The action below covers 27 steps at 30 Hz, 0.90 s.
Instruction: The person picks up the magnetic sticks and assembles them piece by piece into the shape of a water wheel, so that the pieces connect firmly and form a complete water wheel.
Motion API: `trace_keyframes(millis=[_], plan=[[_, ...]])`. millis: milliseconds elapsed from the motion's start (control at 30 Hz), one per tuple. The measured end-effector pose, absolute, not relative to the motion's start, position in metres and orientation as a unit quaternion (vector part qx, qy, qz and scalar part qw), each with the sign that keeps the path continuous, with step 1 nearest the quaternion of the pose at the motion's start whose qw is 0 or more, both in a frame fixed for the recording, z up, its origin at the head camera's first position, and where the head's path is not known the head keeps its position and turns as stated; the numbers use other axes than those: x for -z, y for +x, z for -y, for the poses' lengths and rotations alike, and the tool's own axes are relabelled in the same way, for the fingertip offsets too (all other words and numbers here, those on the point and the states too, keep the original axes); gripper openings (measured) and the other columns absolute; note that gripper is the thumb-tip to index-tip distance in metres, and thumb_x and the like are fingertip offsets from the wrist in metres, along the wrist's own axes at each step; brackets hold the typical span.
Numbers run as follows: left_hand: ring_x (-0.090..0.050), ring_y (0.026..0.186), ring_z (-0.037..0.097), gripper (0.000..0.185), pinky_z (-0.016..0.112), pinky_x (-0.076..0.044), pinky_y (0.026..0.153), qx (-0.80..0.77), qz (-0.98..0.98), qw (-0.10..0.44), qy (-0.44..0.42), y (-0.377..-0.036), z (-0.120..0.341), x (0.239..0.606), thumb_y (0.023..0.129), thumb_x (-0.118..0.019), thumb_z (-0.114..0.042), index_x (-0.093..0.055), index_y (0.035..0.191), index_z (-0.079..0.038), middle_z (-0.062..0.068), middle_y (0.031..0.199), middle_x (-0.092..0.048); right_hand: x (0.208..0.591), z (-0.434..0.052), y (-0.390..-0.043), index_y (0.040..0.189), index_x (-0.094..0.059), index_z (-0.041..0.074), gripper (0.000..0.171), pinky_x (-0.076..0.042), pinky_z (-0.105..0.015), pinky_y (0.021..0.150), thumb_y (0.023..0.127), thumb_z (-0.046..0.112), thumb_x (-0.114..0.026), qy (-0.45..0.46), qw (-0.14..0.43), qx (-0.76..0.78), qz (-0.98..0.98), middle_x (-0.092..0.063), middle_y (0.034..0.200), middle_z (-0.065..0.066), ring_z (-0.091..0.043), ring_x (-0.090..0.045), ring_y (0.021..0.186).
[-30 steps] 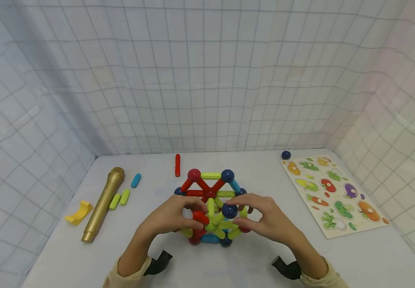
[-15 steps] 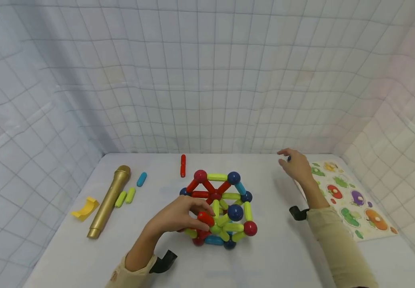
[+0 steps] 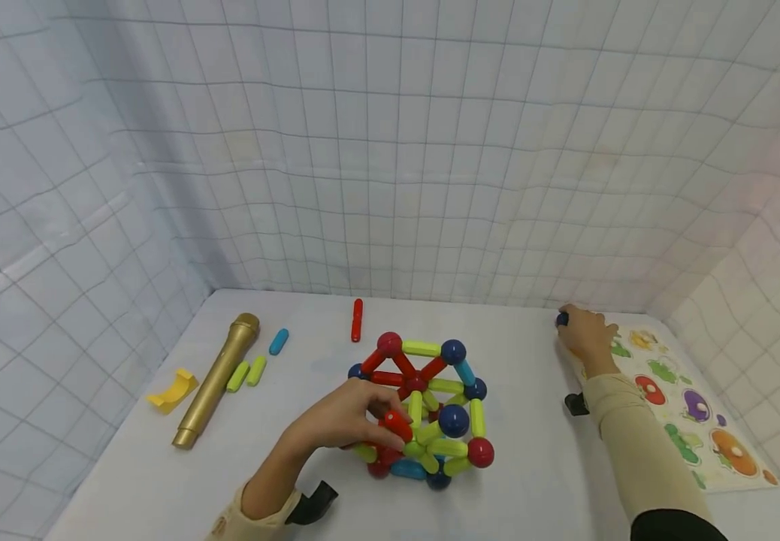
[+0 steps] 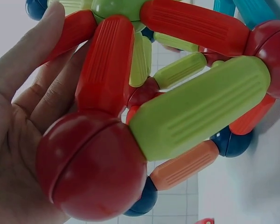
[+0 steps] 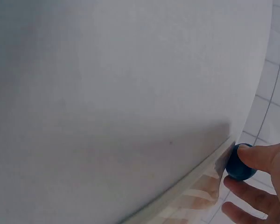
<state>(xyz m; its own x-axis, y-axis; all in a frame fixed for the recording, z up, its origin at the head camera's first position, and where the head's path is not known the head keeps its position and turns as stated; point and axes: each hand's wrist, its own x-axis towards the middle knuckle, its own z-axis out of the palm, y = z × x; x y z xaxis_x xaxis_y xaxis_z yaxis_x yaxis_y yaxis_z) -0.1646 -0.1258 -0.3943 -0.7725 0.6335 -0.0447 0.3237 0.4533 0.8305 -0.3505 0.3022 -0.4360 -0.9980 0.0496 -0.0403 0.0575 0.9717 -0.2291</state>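
A frame of building sticks and balls in red, lime, light blue and dark blue stands mid-table; one red ball [image 3: 481,452] marks its right corner. At its left side my left hand [image 3: 339,417] pinches a red stick [image 3: 398,426] joined to a lime ball [image 4: 119,11]. In the left wrist view a large red ball [image 4: 93,165] lies nearest the camera, covering part of the palm. Far off at the back right, my right hand [image 3: 588,336] holds a loose dark blue ball [image 5: 239,163] between thumb and finger, next to the board's corner.
A vegetable puzzle board [image 3: 674,391] lies under the right forearm. On the left are a gold microphone [image 3: 217,383], a yellow curved piece [image 3: 173,391], two lime sticks [image 3: 257,370] and a light blue stick [image 3: 279,342]. Red sticks [image 3: 357,321] lie behind the frame, before a gridded curtain [image 3: 397,150].
My right hand has left the frame's dark blue ball and reached to the back right, where it has taken hold of the loose ball. My left hand keeps its hold on the frame.
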Motion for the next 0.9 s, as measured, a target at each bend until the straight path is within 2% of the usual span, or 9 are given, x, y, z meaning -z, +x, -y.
trace_keyframes(millis=[133, 200, 300, 367, 467, 600, 733, 900], plan=[[-0.067, 0.083, 0.004, 0.017, 0.021, -0.055, 0.074, -0.435, -0.836, 0.177, 0.285, -0.165, 0.124, 0.395, 0.081, -0.079, -0.026, -0.071, 0.095, -0.020, -0.006, 0.090, -0.073, 0.436, -0.285, -0.341, 0.131, -0.055, 0.010, 0.039, -0.031, -0.070, 0.089, 0.096, 0.025, -0.054, -0.005, -0.071, 0.136, -0.988, -0.060, 0.124, -0.030, -0.053, -0.051, 0.111], [-0.068, 0.082, 0.005, 0.017, 0.022, -0.055, 0.075, -0.435, -0.836, 0.173, 0.287, -0.166, 0.124, 0.395, 0.081, -0.079, -0.026, -0.071, 0.095, -0.019, -0.005, 0.090, -0.073, 0.426, -0.268, -0.329, 0.130, -0.058, 0.012, 0.038, -0.038, -0.063, 0.081, 0.094, 0.026, -0.058, -0.030, -0.124, 0.160, -0.979, -0.066, 0.117, -0.025, -0.048, -0.058, 0.100], [-0.068, 0.083, 0.006, 0.018, 0.023, -0.056, 0.074, -0.435, -0.836, 0.174, 0.287, -0.166, 0.124, 0.395, 0.081, -0.079, -0.026, -0.070, 0.095, -0.018, -0.005, 0.091, -0.074, 0.401, -0.234, -0.298, 0.128, -0.061, 0.012, 0.038, -0.043, -0.053, 0.072, 0.092, 0.027, -0.064, -0.089, -0.193, 0.214, -0.954, -0.071, 0.108, -0.019, -0.040, -0.062, 0.092], [-0.068, 0.082, 0.007, 0.018, 0.023, -0.056, 0.074, -0.435, -0.836, 0.175, 0.285, -0.166, 0.124, 0.396, 0.081, -0.080, -0.027, -0.070, 0.095, -0.018, -0.005, 0.090, -0.073, 0.381, -0.209, -0.269, 0.127, -0.062, 0.012, 0.038, -0.044, -0.048, 0.073, 0.091, 0.025, -0.067, -0.142, -0.218, 0.250, -0.933, -0.071, 0.106, -0.017, -0.036, -0.062, 0.092], [-0.068, 0.083, 0.007, 0.019, 0.022, -0.056, 0.074, -0.434, -0.836, 0.174, 0.288, -0.167, 0.125, 0.395, 0.081, -0.080, -0.026, -0.070, 0.095, -0.018, -0.004, 0.091, -0.073, 0.356, -0.175, -0.222, 0.126, -0.064, 0.013, 0.039, -0.044, -0.047, 0.083, 0.088, 0.021, -0.071, -0.228, -0.240, 0.282, -0.901, -0.072, 0.109, -0.011, -0.030, -0.061, 0.100], [-0.069, 0.083, 0.007, 0.019, 0.021, -0.055, 0.075, -0.433, -0.833, 0.162, 0.305, -0.168, 0.124, 0.394, 0.082, -0.079, -0.025, -0.070, 0.095, -0.015, -0.002, 0.091, -0.074, 0.337, -0.138, -0.175, 0.121, -0.067, 0.018, 0.040, -0.044, -0.045, 0.087, 0.082, 0.022, -0.076, -0.330, -0.265, 0.253, -0.870, -0.073, 0.108, -0.001, -0.021, -0.061, 0.101], [-0.070, 0.084, 0.007, 0.023, 0.022, -0.056, 0.076, -0.440, -0.827, 0.162, 0.312, -0.167, 0.125, 0.395, 0.082, -0.078, -0.026, -0.069, 0.099, -0.013, 0.000, 0.093, -0.074, 0.334, -0.107, -0.151, 0.116, -0.068, 0.023, 0.039, -0.044, -0.042, 0.087, 0.079, 0.028, -0.079, -0.395, -0.277, 0.210, -0.851, -0.073, 0.096, 0.006, -0.016, -0.062, 0.095], [-0.069, 0.086, 0.008, 0.036, 0.028, -0.057, 0.081, -0.441, -0.827, 0.147, 0.315, -0.165, 0.126, 0.397, 0.082, -0.079, -0.025, -0.068, 0.112, -0.011, 0.001, 0.096, -0.074, 0.339, -0.083, -0.139, 0.113, -0.069, 0.025, 0.034, -0.044, -0.044, 0.090, 0.080, 0.031, -0.079, -0.433, -0.247, 0.181, -0.848, -0.074, 0.100, 0.009, -0.015, -0.060, 0.098]])
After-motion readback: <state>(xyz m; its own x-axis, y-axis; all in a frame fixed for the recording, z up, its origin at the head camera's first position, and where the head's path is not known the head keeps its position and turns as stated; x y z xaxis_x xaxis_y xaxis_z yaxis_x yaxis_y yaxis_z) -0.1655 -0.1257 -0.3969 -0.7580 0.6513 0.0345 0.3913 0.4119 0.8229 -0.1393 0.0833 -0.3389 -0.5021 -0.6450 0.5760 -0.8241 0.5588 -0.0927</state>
